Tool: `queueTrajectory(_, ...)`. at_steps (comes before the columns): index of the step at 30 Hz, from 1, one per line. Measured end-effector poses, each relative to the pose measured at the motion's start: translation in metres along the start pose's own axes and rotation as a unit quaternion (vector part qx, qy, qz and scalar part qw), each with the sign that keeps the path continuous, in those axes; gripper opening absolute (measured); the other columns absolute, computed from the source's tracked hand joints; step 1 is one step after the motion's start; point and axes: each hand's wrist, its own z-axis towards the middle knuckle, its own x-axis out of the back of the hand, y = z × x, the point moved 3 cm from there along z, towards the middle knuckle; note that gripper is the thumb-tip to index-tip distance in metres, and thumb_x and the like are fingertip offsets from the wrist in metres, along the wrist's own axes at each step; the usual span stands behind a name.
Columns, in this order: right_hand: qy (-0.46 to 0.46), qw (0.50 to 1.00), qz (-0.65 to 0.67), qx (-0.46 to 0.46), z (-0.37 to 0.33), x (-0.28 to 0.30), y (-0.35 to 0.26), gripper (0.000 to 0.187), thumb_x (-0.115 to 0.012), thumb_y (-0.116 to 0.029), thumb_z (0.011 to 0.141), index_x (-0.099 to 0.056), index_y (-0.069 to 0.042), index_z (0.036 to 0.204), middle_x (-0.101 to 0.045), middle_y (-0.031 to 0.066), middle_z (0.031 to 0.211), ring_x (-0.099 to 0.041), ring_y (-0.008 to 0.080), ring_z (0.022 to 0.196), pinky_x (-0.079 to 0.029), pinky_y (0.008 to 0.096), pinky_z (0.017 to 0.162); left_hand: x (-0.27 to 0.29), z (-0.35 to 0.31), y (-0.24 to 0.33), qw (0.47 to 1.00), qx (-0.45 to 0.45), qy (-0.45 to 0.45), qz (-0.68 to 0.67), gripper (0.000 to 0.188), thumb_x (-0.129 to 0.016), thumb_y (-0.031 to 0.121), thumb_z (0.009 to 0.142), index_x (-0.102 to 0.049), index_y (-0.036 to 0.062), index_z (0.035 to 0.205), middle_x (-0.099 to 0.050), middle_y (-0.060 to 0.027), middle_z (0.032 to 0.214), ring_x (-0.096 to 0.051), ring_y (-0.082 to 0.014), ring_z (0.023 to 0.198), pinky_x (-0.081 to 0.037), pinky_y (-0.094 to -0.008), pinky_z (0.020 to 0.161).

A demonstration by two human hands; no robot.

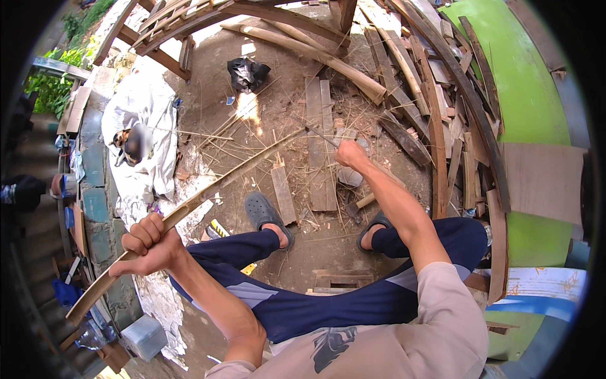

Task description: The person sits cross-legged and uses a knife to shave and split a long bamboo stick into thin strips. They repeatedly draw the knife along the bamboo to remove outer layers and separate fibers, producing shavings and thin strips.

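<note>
My left hand (pixel 149 245) is wrapped round a long, split bamboo strip (pixel 233 174). The strip slants from the lower left up to the middle of the view, its tail sticking out past my fist. My right hand (pixel 351 155) is closed on a knife, its handle mostly hidden in the fist. The narrow dark blade (pixel 320 134) points up and left, meeting the far end of the strip. Whether the edge is cutting into it, I cannot tell. Thin slivers and shavings lie on the ground beneath, around some flat boards (pixel 315 151).
A black plastic bag (pixel 248 74) lies ahead. Bamboo poles (pixel 309 54) and a heap of timber (pixel 435 120) fill the far right, beside a green panel (pixel 530 95). On the left are a white sack (pixel 136 104) and a block wall (pixel 95 164). A short wooden-handled tool (pixel 365 201) lies near my right foot.
</note>
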Motion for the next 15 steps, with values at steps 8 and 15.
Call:
queueTrajectory(8, 0.029, 0.999, -0.024, -0.010, 0.026, -0.020, 0.071, 0.038, -0.054, -0.028, 0.085, -0.071, 0.005, 0.097, -0.068, 0.0304, 0.099, -0.067, 0.0445, 0.096, -0.053, 0.0504, 0.087, -0.006, 0.004, -0.004, 0.999, 0.000, 0.045, 0.019, 0.074, -0.026, 0.087, 0.086, -0.018, 0.0187, 0.057, -0.012, 0.0059, 0.050, -0.006, -0.0089, 0.046, -0.006, -0.0292, 0.046)
queueTrajectory(15, -0.068, 0.991, -0.079, 0.083, -0.007, 0.012, 0.003, 0.038, -0.053, -0.025, 0.086, -0.071, 0.004, 0.103, -0.069, 0.0274, 0.106, -0.067, 0.0418, 0.102, -0.054, 0.0488, 0.089, 0.012, 0.000, 0.006, 0.997, -0.018, 0.069, 0.035, 0.074, -0.026, 0.086, 0.086, -0.016, 0.0191, 0.058, -0.012, 0.0062, 0.051, -0.006, -0.0085, 0.046, -0.005, -0.0289, 0.046)
